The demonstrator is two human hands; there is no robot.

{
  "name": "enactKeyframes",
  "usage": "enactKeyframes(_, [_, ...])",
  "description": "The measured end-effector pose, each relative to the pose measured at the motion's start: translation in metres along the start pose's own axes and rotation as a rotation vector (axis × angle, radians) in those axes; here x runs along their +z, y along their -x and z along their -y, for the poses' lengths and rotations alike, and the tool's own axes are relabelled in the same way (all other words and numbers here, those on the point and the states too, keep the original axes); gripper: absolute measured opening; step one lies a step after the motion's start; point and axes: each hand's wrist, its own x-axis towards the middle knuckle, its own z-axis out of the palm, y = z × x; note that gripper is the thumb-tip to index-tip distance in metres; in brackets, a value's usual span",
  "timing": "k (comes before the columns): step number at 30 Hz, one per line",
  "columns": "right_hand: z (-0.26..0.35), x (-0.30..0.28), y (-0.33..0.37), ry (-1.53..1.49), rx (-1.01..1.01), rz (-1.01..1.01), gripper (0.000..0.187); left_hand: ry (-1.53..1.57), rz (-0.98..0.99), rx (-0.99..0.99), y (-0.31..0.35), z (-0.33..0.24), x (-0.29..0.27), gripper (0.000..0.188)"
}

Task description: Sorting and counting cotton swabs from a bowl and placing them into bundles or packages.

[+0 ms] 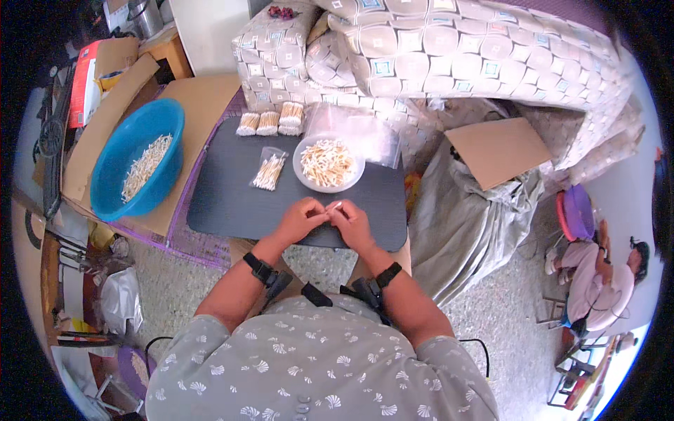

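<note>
My left hand [302, 219] and my right hand [352, 223] meet fingertip to fingertip over the near edge of a dark grey table [232, 203]. Both are closed in a pinch. A small white-tipped cotton swab [338, 205] shows at the right fingers; what the left fingers hold is hidden. Just beyond them stands a white bowl [324, 188] heaped with loose cotton swabs [327, 163]. To its left lies a clear bag of cotton swabs [269, 170]. Several bundles of swabs [267, 123] sit at the table's back edge, beside clear plastic bags [365, 137].
At the left a blue basin [105, 196] holding white sticks rests on cardboard [203, 91]. A patterned sofa [449, 56] borders the back. Right of the table are a grey cloth [456, 224] and a cardboard sheet [498, 151]. Another person [607, 288] sits far right.
</note>
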Motion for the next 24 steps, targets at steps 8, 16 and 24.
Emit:
enactKeyframes(8, [0.024, 0.007, -0.004, -0.098, 0.235, 0.091, 0.018, 0.368, -0.019, -0.1, -0.008, 0.013, -0.008, 0.019])
enactKeyframes(16, [0.019, 0.01, 0.002, 0.139, 0.133, 0.158, 0.015, 0.438, 0.036, -0.114, -0.004, 0.006, -0.02, 0.025])
enactKeyframes(24, [0.013, 0.011, 0.0, 0.222, 0.069, 0.138, 0.012, 0.445, 0.03, -0.089, -0.004, 0.005, -0.02, 0.023])
